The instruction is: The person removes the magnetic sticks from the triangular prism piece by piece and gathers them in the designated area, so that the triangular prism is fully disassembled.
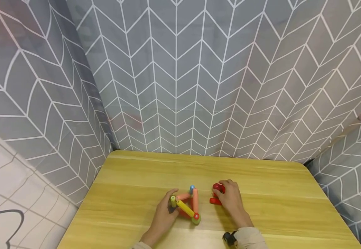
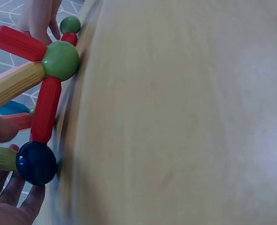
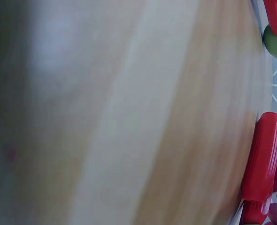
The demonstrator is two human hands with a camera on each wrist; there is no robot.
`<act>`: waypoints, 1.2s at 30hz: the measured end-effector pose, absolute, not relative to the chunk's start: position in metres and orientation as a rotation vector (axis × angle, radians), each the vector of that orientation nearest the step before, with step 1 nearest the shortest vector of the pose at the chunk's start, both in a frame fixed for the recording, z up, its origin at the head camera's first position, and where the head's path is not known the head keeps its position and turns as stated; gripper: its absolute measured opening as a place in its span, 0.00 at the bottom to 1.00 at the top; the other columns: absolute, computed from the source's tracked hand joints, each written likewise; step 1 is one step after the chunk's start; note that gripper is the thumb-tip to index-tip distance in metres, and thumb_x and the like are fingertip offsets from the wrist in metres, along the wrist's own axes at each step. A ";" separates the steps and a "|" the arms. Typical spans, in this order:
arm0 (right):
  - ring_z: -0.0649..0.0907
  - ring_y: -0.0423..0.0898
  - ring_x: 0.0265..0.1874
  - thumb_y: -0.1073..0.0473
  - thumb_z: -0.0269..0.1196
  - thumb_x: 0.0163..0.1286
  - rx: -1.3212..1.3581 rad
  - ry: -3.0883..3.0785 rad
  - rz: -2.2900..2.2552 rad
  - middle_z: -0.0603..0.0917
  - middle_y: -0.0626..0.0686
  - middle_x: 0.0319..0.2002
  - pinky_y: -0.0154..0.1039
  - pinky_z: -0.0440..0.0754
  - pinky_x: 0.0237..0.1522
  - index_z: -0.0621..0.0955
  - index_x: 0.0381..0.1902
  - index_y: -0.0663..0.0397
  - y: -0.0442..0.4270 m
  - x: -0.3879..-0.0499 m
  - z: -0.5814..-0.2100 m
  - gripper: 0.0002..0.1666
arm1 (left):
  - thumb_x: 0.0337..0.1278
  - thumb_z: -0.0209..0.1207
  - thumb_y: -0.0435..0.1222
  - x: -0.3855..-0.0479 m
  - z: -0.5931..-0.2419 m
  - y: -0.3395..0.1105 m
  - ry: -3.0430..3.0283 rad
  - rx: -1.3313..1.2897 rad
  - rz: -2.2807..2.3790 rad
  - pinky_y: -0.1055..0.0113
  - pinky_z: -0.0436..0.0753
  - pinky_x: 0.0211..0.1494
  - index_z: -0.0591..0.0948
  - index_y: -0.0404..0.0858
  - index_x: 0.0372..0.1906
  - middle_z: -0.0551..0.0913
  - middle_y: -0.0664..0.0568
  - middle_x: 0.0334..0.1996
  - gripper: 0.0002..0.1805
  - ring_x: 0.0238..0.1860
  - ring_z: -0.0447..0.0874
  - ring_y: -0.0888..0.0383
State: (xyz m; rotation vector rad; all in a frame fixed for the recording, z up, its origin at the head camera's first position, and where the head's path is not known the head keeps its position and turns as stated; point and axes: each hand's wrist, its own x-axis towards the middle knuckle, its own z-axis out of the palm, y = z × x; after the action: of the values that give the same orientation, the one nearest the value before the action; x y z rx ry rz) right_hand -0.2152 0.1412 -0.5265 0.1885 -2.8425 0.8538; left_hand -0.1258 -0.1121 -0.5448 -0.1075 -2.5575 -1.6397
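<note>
A structure of coloured rods and balls stands on the table, with a salmon rod (image 1: 195,200) and a yellow rod (image 1: 185,208) along its top. My left hand (image 1: 164,213) holds its left corner, fingers and thumb around the light green rod (image 2: 1,158) and dark blue ball (image 2: 36,163). From that ball a red rod (image 2: 45,110) runs to a green ball (image 2: 60,61). To the right, my right hand (image 1: 232,199) grips a red ball (image 1: 216,186) in a small red cluster. Just in front of it lies a red rod (image 1: 215,201). The fingertips are partly hidden.
The wooden table (image 1: 137,173) reaches back to a grey patterned curtain (image 1: 186,86), which also hangs at both sides. A black device (image 1: 229,238) sits at the right wrist. White tiles (image 1: 28,186) show at the left.
</note>
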 end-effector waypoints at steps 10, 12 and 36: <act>0.82 0.57 0.47 0.56 0.70 0.65 0.280 -2.714 1.158 0.87 0.56 0.42 0.53 0.83 0.49 0.87 0.44 0.59 0.119 -0.197 -0.507 0.13 | 0.54 0.66 0.27 -0.126 -0.548 -0.115 -2.560 -0.199 -1.710 0.38 0.76 0.67 0.66 0.44 0.72 0.78 0.41 0.65 0.39 0.65 0.75 0.39; 0.82 0.54 0.46 0.56 0.70 0.65 0.321 -2.712 1.239 0.87 0.53 0.41 0.49 0.85 0.46 0.87 0.43 0.57 0.114 -0.191 -0.502 0.12 | 0.57 0.65 0.27 -0.126 -0.549 -0.115 -2.555 -0.191 -1.713 0.41 0.77 0.66 0.66 0.43 0.72 0.78 0.41 0.65 0.38 0.65 0.76 0.40; 0.83 0.39 0.34 0.56 0.71 0.64 0.482 -2.784 1.440 0.87 0.50 0.37 0.28 0.81 0.37 0.86 0.39 0.55 0.092 -0.179 -0.507 0.10 | 0.54 0.69 0.30 -0.128 -0.549 -0.117 -2.632 -0.143 -1.566 0.43 0.80 0.64 0.72 0.43 0.68 0.81 0.43 0.62 0.34 0.63 0.79 0.38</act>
State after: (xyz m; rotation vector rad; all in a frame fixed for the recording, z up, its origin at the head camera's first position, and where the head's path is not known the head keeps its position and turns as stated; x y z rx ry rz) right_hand -0.1787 0.0923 -0.5067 0.4823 -2.7835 1.4403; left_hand -0.1281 -0.1167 -0.5489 -0.1430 -2.6319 -1.5660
